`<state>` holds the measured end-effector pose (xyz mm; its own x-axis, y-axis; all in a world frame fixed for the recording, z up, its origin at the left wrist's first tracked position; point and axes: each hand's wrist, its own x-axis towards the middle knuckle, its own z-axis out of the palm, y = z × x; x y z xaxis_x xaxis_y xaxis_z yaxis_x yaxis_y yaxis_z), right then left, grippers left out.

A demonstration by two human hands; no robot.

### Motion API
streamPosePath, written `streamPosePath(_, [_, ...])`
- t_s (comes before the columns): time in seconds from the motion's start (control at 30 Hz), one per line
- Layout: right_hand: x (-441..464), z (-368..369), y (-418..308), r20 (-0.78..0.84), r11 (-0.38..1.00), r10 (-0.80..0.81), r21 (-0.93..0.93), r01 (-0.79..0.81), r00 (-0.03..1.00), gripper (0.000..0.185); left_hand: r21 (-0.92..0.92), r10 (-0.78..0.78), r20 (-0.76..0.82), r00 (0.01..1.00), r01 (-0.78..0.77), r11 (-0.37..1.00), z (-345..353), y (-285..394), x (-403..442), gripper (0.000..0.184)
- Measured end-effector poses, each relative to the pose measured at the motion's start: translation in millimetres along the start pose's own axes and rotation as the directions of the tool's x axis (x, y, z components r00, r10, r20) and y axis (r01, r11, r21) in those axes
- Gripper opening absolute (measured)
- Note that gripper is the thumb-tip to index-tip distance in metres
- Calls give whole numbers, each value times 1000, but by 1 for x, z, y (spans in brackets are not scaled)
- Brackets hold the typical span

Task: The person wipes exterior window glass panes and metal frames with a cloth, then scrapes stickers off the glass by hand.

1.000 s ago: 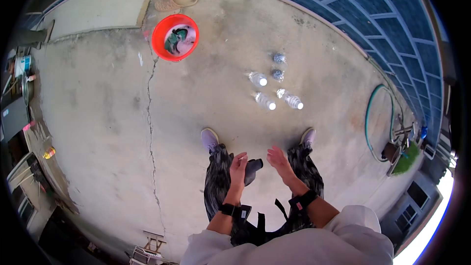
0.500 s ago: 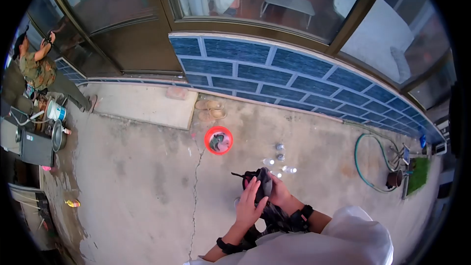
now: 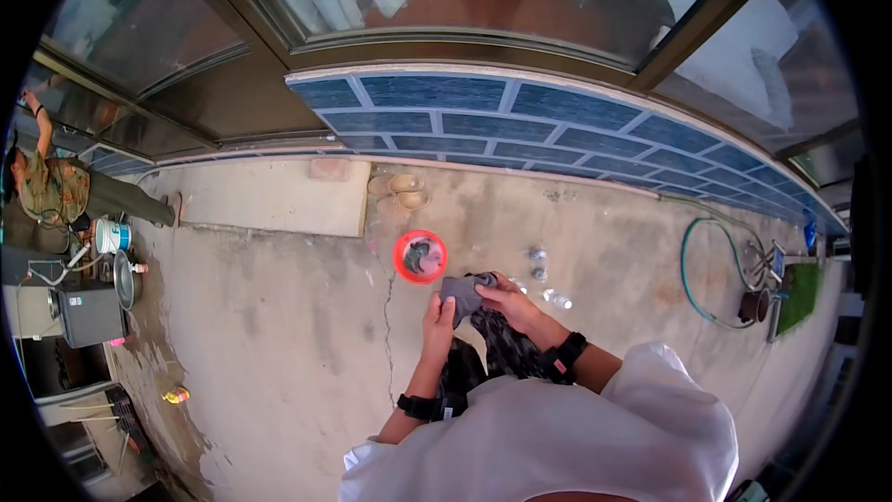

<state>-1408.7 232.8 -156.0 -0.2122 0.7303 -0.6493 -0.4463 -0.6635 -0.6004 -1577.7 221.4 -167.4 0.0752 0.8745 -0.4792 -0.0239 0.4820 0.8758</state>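
A dark grey cloth is stretched between my two hands in front of my body. My left hand pinches its left side, thumb on top. At the right side, my right hand grips it with bent fingers. Folds hide what kind of cloth it is. Just beyond the hands, a red basin stands on the concrete with dark and pinkish wet cloth in it. Several clear plastic bottles are on the ground to the right of my right hand, partly hidden by it.
Tan slippers rest by a low concrete step. A green hose coils at the right. Over at the left, another person reaches up at the glass, near a bucket and a metal bowl. A blue-tiled wall runs ahead.
The dark bundle in my hands is now a grey cloth spread between them. My left hand has gone from lying flat against it to pinching it. The other person's arm is raised higher.
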Motion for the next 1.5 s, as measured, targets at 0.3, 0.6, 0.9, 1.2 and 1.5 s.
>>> streamPosePath(0.3, [32, 27, -104, -237, 685, -723, -371, 627, 649, 48, 128, 345, -116, 931, -330, 935, 19, 107, 66, 23])
streamPosePath(0.6, [33, 59, -187, -218, 824, -399, 342, 453, 891, 37, 255, 505, 509, 698, -682, 685, 50, 215, 75, 42])
streamPosePath(0.9, [-81, 78, -627, 500, -673, -582, -738, 35, -642, 49, 137, 517, 121, 847, -530, 837, 19, 250, 167, 33])
streamPosePath(1.2, [55, 20, -576, 923, -971, -238, -225, -78, 303, 51, 163, 613, 14, 790, -607, 778, 105, 282, 229, 27])
streamPosePath(1.5, [-106, 172, -752, 928, -793, -279, -367, -487, -247, 47, 216, 608, 7, 794, -595, 774, 83, 299, 253, 28])
